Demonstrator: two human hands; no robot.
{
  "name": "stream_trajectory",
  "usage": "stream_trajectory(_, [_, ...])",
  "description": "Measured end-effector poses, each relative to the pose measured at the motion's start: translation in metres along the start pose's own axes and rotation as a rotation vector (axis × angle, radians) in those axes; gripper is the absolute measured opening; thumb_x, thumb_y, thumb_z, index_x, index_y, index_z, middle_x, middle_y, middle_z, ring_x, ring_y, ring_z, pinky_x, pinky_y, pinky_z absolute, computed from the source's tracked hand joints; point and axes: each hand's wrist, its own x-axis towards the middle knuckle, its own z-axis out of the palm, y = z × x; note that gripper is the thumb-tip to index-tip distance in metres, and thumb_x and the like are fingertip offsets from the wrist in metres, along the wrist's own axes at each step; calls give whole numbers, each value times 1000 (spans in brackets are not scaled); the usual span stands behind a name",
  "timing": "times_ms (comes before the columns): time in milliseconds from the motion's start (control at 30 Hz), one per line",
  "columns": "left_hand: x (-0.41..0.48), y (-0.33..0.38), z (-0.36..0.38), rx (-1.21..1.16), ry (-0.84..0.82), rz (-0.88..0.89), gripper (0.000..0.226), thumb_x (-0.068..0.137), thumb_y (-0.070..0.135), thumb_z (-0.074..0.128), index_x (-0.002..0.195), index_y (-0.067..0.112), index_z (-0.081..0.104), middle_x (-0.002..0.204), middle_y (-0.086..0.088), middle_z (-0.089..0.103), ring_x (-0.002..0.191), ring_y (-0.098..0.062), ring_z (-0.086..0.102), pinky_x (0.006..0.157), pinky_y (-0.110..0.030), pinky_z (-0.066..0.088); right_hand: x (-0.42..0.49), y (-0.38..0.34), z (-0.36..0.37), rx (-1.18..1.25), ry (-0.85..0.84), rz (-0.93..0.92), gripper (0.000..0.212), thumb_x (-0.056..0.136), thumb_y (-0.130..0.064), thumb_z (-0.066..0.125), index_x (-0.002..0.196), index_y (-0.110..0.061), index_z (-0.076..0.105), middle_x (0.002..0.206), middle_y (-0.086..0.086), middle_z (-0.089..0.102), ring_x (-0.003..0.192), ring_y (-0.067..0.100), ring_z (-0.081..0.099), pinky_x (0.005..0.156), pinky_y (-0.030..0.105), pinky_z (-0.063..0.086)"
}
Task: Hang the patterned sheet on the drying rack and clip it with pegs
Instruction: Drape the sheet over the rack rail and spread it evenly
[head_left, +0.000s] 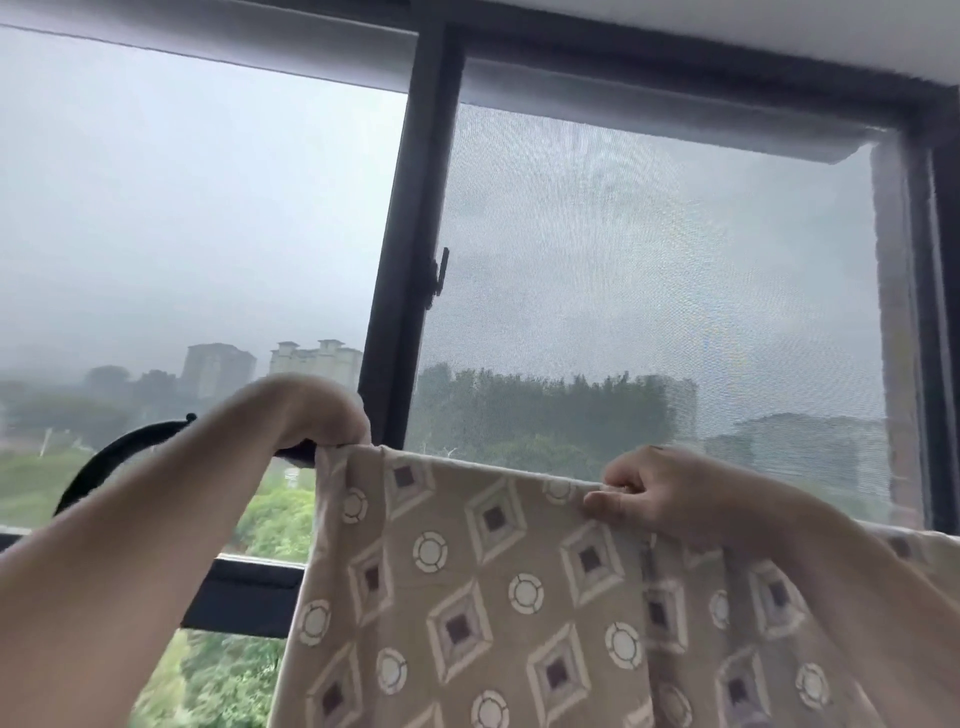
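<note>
Aloft, sheet (467, 597): left hand (317, 410), right hand (660, 493).

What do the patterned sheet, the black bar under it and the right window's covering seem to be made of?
The patterned sheet looks like matte woven cloth, perhaps cotton: it drapes in soft folds. The black bar is smooth with a dull sheen, plastic or coated metal; unclear which. The window covering is a fine mesh screen: its grain shows.
</note>
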Motion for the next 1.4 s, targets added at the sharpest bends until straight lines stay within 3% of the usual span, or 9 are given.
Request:
stream_trajectory(133, [-16,-14,28,-111,712,241,23,84,35,69,79,13,65,74,2,57,72,-18,53,65,-28,42,3,5,3,79,-34,0,47,88,-63,50,58,-27,54,48,-17,52,46,-1,45,49,17,33])
stream_trajectory(233, [-55,-33,84,-499,1226,343,12,87,22,66,80,18,57,84,6,57,82,-16,53,76,-32,40,2,14,5,138,-41,-3,53,79,-71,45,68,-22,60,54,-14,56,50,-1,48,54,20,37])
stream_trajectory(433, [-69,-48,154,-1307,541,263,31,88,24,65,80,-6,61,64,-13,61,54,-23,53,51,-31,43,7,17,9,192,-28,-4,76,74,-86,40,76,-15,68,66,2,65,56,-1,54,58,22,42])
stream_trajectory(567, [-75,-55,144,-1553,415,280,19,88,16,62,80,0,67,68,-19,66,51,-25,59,45,-29,51,7,15,10,210,-27,-4,71,74,-85,43,75,-19,70,77,3,72,59,2,60,62,26,48])
stream_trajectory(700, [-71,-41,125,-793,735,231,18,87,32,69,95,29,54,77,5,66,64,-12,64,54,-28,49,10,13,11,213,-26,14,50,75,-70,47,70,-25,68,70,-2,71,58,0,58,62,24,46])
stream_trajectory(867, [-59,-29,104,-323,1052,190,23,91,29,62,71,22,53,59,10,55,54,-16,47,52,-29,31,12,16,11,163,-4,8,89,52,-102,30,74,-23,64,65,-2,65,54,-1,53,59,25,42])
stream_trajectory(967, [-57,-27,85,-865,825,181,25,94,20,59,69,16,61,57,4,60,49,-15,54,48,-26,41,10,21,11,166,2,3,85,55,-99,31,74,-23,64,61,-6,63,53,-1,53,59,25,41])
stream_trajectory(1067, [-62,-29,69,-1527,289,175,24,98,9,45,90,2,66,66,-11,67,55,-22,62,49,-30,53,9,20,11,168,8,6,79,62,-96,33,73,-24,64,60,-8,61,54,-1,52,60,27,42])
stream_trajectory(1400, [-90,-81,147,-1600,49,225,33,70,2,70,100,-11,66,92,-31,70,65,-33,70,54,-34,60,9,10,9,226,-34,37,33,80,-63,51,65,-38,68,63,-9,70,53,-2,58,60,23,45])
